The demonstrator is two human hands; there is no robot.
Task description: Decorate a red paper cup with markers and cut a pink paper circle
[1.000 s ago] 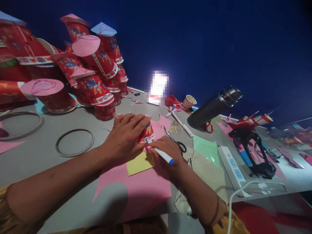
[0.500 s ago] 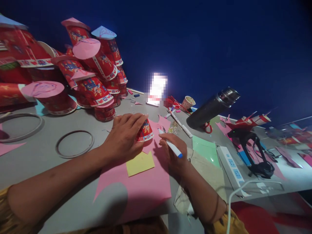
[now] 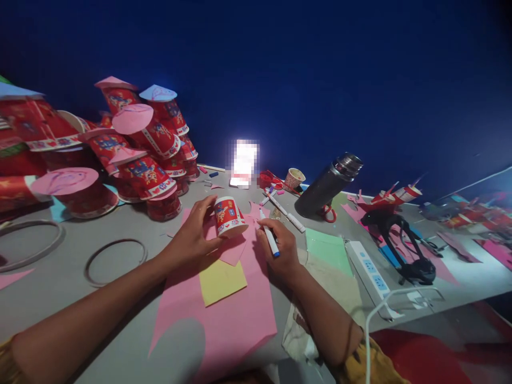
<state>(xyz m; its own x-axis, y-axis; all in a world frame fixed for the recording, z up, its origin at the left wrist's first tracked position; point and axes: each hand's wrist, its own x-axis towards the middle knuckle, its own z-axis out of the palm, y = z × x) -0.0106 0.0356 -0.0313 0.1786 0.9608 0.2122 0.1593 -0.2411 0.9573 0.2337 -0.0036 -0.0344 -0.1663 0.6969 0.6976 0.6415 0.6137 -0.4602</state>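
My left hand (image 3: 196, 229) grips a small red patterned paper cup (image 3: 230, 216) from its left side, thumb low and fingers behind it. The cup is upside down and slightly tilted, over a large pink paper sheet (image 3: 236, 330). In my right hand (image 3: 282, 248) is a white marker (image 3: 270, 240) with a blue end, its other end pointing up and away from me, just right of the cup. A yellow paper piece (image 3: 223, 282) lies on the pink sheet, nearer to me than the cup.
Stacked red cups with paper cone tops (image 3: 148, 176) stand at the left, behind two grey rings (image 3: 116, 261). A bright phone (image 3: 244, 162) leans at the back. Rightward are a dark flask (image 3: 328, 184), green paper (image 3: 328, 248), a power strip (image 3: 370, 272) and a black strap (image 3: 404, 245).
My left hand has shifted from over the cup to its left side, and the cup shows more fully, turned and tilted. My right hand still holds the marker. The view has tilted upward.
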